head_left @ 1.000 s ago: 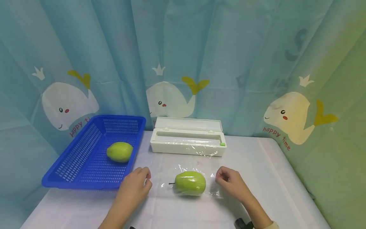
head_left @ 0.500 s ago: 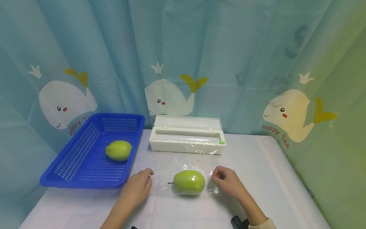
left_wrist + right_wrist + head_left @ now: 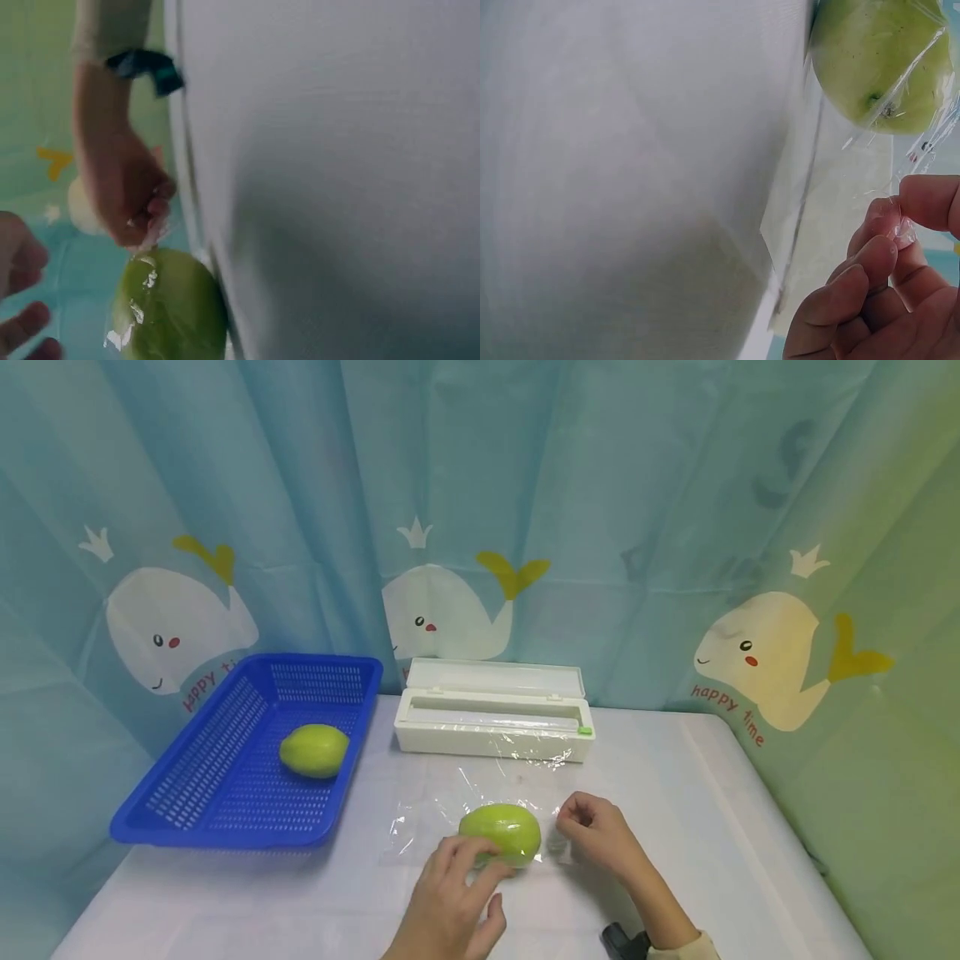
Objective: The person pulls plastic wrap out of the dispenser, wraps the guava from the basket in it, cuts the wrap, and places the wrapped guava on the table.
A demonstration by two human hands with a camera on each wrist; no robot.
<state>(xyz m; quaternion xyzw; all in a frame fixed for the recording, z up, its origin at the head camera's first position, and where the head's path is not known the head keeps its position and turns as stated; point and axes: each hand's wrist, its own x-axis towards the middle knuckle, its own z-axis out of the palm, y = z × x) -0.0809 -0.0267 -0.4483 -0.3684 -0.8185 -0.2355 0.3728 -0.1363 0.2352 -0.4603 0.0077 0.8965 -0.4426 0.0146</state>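
A green pear [image 3: 506,831] lies on the table with clear cling film [image 3: 420,827] over it. My left hand [image 3: 453,897] is in front of the pear, its fingers loosely bent and spread; they hide the stem end. Whether they touch the pear I cannot tell. To the right of the pear, my right hand [image 3: 600,831] pinches a gathered edge of the film between thumb and forefinger, as the right wrist view shows by the thumb [image 3: 930,201]. From there the film runs up over the pear [image 3: 885,64]. Only a few left fingertips show in the left wrist view.
Behind the pear stands a white cling film dispenser [image 3: 491,743], lid up, a green slider at its right end. The film reaches back to it. A blue basket [image 3: 187,839] at the left holds another green fruit [image 3: 315,752]. A whale-print curtain [image 3: 615,485] hangs behind the table.
My left hand has moved right, from beside the basket to in front of the pear, and its fingers have spread. The right hand has shifted slightly left, still pinching the film.
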